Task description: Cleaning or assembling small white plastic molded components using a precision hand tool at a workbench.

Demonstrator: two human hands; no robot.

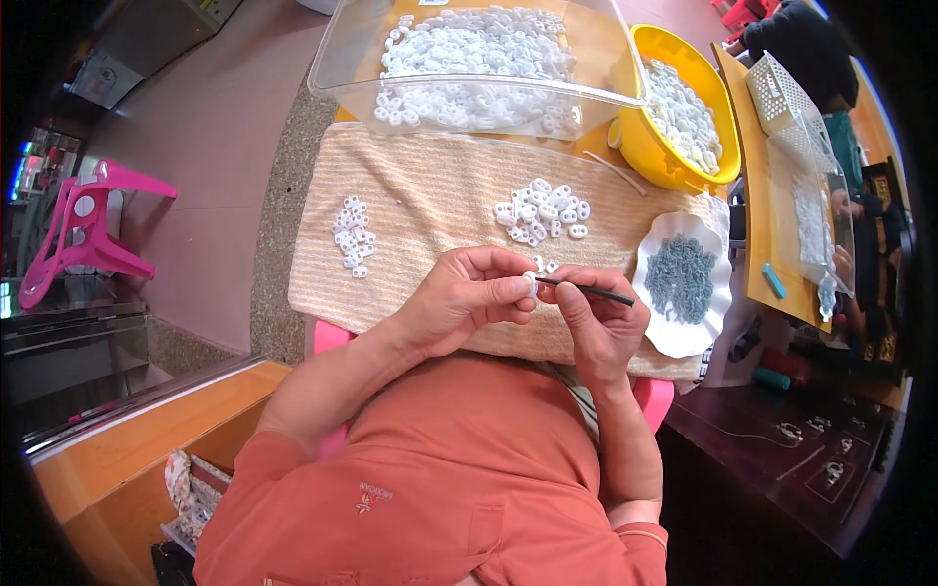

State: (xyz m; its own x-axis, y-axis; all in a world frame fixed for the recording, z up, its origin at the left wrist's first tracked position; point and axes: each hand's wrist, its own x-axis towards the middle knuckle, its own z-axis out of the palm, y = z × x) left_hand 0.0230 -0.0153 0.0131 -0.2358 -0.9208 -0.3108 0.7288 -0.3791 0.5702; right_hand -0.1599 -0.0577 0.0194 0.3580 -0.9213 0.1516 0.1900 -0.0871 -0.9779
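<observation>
A small white plastic ring piece [530,283] is pinched between the thumb and fingertips of the left hand [467,296], which is curled closed around it above the near edge of a striped beige towel [430,200]. A thin dark rod-like tool [586,289] is gripped by the closed fingers of the right hand [596,322], its tip touching the white piece. Just right of the hands, a white scalloped dish [657,327] is filled with small grey-blue parts [681,278]. Farther off on the towel, a small heap of white pieces [353,236] is seen to the left and a larger heap [542,212] in the middle. At the far side, a clear plastic tub [337,59] and a yellow bowl [640,146] are loaded with more white pieces.
</observation>
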